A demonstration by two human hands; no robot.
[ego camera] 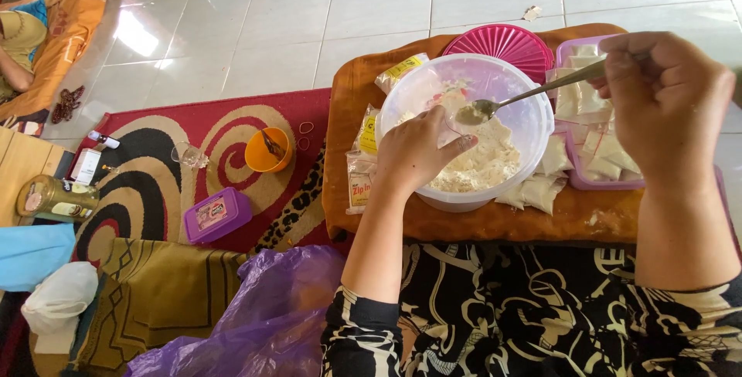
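Right hand (pixel 665 103) grips spoon (pixel 533 93) of powder; left hand (pixel 417 153) pinches small clear bag (pixel 456 120) open over tub (pixel 464 130). Keep spoon level, tip slowly.

The bowl (pixel 525 126) sits on the board (pixel 464 222), with the lid (pixel 514 41) behind it and the tray (pixel 576 176) at its right.

There was one big white bowl (pixel 533 126) of flour, one metal spoon (pixel 525 95) and one pink lid (pixel 506 41). There were two purple boxes (pixel 216 215) (pixel 580 180), one orange cup (pixel 267 153) and one jar (pixel 58 198). One purple bag (pixel 270 307) lay on the floor, and two hands (pixel 417 153) (pixel 668 106) were there.
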